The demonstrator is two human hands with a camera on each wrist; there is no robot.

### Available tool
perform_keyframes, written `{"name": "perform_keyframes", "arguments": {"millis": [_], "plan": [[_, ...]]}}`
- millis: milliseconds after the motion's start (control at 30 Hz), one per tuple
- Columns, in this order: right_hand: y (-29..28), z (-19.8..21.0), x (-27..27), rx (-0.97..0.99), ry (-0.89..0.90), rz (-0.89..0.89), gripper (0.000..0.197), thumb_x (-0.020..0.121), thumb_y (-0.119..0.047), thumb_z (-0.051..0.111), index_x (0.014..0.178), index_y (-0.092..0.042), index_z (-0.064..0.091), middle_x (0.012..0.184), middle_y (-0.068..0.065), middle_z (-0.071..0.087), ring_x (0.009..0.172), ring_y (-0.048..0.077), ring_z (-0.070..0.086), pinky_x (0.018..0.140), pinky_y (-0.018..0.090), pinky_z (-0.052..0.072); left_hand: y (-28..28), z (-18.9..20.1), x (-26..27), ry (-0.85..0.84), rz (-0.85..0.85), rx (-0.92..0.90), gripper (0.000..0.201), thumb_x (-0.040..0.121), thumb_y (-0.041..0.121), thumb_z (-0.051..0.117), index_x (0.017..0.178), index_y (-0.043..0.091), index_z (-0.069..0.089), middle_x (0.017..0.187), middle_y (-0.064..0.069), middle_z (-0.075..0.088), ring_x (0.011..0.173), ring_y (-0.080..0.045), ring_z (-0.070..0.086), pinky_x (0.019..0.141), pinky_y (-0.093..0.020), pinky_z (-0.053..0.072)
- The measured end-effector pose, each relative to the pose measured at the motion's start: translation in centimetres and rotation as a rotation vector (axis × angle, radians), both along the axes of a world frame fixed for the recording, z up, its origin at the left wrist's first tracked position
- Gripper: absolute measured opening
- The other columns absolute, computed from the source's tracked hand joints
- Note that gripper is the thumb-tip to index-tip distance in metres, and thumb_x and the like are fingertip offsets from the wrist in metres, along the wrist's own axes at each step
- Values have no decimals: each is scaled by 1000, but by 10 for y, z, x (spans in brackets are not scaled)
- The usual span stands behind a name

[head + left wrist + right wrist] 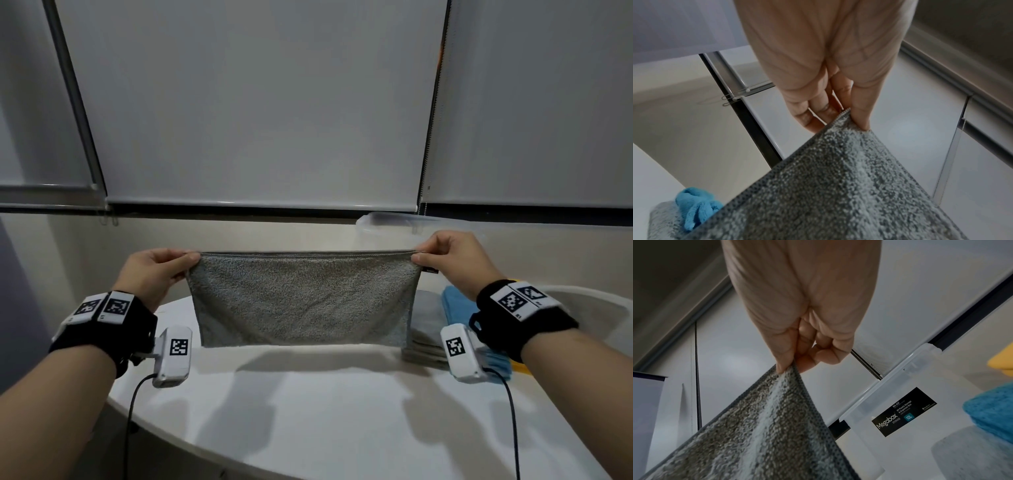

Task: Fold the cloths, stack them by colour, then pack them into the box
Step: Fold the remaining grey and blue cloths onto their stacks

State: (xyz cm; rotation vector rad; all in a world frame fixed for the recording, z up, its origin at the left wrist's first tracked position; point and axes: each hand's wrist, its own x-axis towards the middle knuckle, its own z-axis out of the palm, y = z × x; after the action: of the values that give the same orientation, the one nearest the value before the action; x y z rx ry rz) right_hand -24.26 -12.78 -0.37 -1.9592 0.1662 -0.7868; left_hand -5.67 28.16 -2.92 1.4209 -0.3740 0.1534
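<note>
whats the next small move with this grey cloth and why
Probably lower the grey cloth flat onto the table for another fold. Left hand and right hand each pinch a top corner; it hangs taut, seemingly already halved, wider than the folded grey stack.

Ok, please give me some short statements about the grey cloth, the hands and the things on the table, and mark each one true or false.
1. Both hands hold the grey cloth up above the white table. True.
2. The left hand lies flat on the table. False: it pinches the cloth's top left corner, and the right hand pinches the top right corner.
3. A folded blue cloth lies on the table, to the right of the held cloth. True.
4. The held cloth is yellow. False: it is grey.
5. A clear plastic box bears a black label. True.
</note>
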Motion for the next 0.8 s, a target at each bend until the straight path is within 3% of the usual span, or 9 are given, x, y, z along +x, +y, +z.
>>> {"name": "perform_keyframes", "arguments": {"millis": [200, 300, 400, 500, 567, 633, 733, 800], "plan": [[-2, -5, 0, -49, 47, -30, 23, 80, 3, 70, 69, -10, 55, 73, 12, 65, 52, 3, 55, 54, 18, 44, 2, -1, -1, -113, 64, 59, 16, 80, -8, 65, 76, 7, 65, 62, 9, 70, 58, 2, 63, 64, -8, 52], [1, -4, -7, -44, 100, -1, 20, 79, 7, 70, 75, -5, 54, 65, 5, 64, 46, -4, 54, 48, 11, 41, 10, -1, -1, -136, 57, 94, 20, 80, -12, 64, 79, 8, 59, 60, 10, 67, 58, 3, 62, 65, -8, 53], [-3, 1, -13, -8, 315, 138, 18, 80, 8, 67, 84, -7, 57, 60, -2, 62, 51, 3, 55, 50, 19, 38, 23, 3, -4, -41, -54, 162, 22, 82, -14, 58, 81, 8, 57, 58, 6, 67, 56, 0, 64, 60, -11, 54], [-10, 11, -11, -9, 611, 235, 11, 83, 6, 65, 89, -3, 64, 66, 2, 61, 57, 10, 52, 56, 23, 39, 33, 5, -4, 94, -180, 273, 20, 83, -15, 58, 78, 5, 59, 59, 1, 66, 54, -6, 63, 55, -17, 54], [-9, 11, -2, -39, 731, 245, 9, 83, 6, 65, 86, -3, 65, 65, 4, 60, 55, 11, 51, 51, 22, 40, 39, 3, 1, 176, -241, 394, 15, 71, -1, 76, 72, 11, 68, 61, -1, 65, 55, -9, 59, 56, -22, 45], [-3, 3, 12, -80, 805, 200, 11, 83, 6, 65, 79, -4, 63, 61, 6, 60, 51, 10, 53, 43, 20, 37, 40, -3, 8, 226, -220, 636, 21, 56, 16, 84, 71, 13, 70, 63, 0, 63, 54, -7, 54, 54, -23, 29], [9, -27, 36, -68, 857, 97, 19, 84, 9, 61, 72, -5, 58, 60, 10, 62, 52, 16, 65, 37, 19, 39, 24, -25, 18, 193, -65, 960, 7, 76, 10, 77, 77, 10, 71, 60, 1, 62, 52, -11, 50, 46, -18, 29], [17, -51, 56, -134, 864, 18, 21, 82, 7, 63, 69, -9, 58, 66, 10, 65, 62, 23, 70, 43, 24, 50, 9, -47, 27, 158, 67, 1002, 4, 80, 6, 72, 78, 6, 69, 57, -3, 65, 43, -8, 56, 39, -13, 34]]}}
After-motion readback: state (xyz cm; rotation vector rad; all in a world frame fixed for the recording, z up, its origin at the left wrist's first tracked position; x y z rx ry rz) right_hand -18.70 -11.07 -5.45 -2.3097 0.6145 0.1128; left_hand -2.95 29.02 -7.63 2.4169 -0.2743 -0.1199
